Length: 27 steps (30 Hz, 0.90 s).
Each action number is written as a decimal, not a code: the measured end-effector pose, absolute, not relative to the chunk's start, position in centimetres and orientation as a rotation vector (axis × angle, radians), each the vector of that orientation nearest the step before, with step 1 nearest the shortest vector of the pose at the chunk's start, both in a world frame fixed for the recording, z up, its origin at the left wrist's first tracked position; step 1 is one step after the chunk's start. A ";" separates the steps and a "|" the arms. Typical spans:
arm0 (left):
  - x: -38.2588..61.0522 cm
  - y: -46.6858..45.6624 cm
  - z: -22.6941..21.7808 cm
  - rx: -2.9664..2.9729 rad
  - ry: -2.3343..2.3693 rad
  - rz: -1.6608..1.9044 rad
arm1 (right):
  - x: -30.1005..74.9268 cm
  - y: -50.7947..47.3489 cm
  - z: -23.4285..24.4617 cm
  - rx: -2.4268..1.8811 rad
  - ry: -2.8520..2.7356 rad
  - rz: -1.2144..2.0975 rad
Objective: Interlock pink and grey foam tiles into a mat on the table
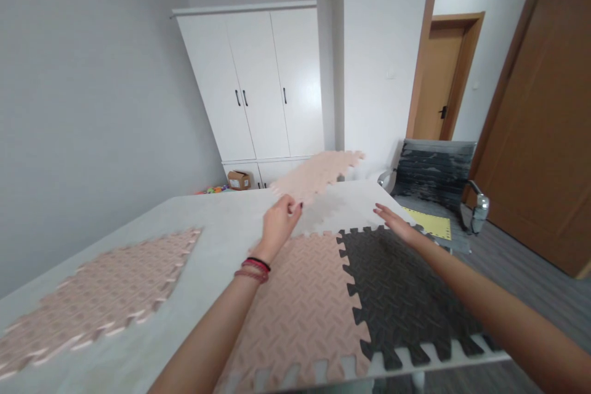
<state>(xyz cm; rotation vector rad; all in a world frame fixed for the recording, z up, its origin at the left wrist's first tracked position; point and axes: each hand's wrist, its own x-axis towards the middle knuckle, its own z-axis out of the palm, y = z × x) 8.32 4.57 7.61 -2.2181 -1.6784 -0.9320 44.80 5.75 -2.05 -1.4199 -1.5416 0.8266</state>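
Observation:
My left hand, with dark and red bands at the wrist, pinches the near edge of a pale pink foam mat tile. That tile is raised above the table, and a shadow lies under it. My right hand is open, fingers stretched out, near the far edge of a black foam mat tile. A second pink foam mat tile lies flat beside the black one, their toothed edges meeting in a seam. Farther left, another pink foam mat tile rests apart on the table.
The white table carries the tiles. Beyond it stand a white cabinet, a cardboard box and small colourful items. At right, a chair with metal arms holds a yellow foam tile.

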 end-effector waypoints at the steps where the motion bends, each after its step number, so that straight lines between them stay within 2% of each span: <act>1: 10.8 5.2 6.8 -2.339 -1.593 -0.877 | 46.8 5.7 -1.7 -1.431 -1.448 0.825; 5: 18.2 7.3 3.8 -2.645 -1.341 -0.658 | 53.8 4.8 -1.7 -1.537 -1.164 0.788; 10: 20.9 9.7 2.0 -2.723 -1.298 -0.498 | 58.0 4.2 -3.9 -1.700 -1.098 0.667; 20: 20.5 11.2 -1.0 -2.713 -1.437 -0.247 | 56.5 6.8 -8.2 -2.050 -1.406 0.279; 27: 21.7 9.9 -1.3 -2.647 -1.473 -0.220 | 55.3 6.0 -8.3 -2.189 -1.535 0.024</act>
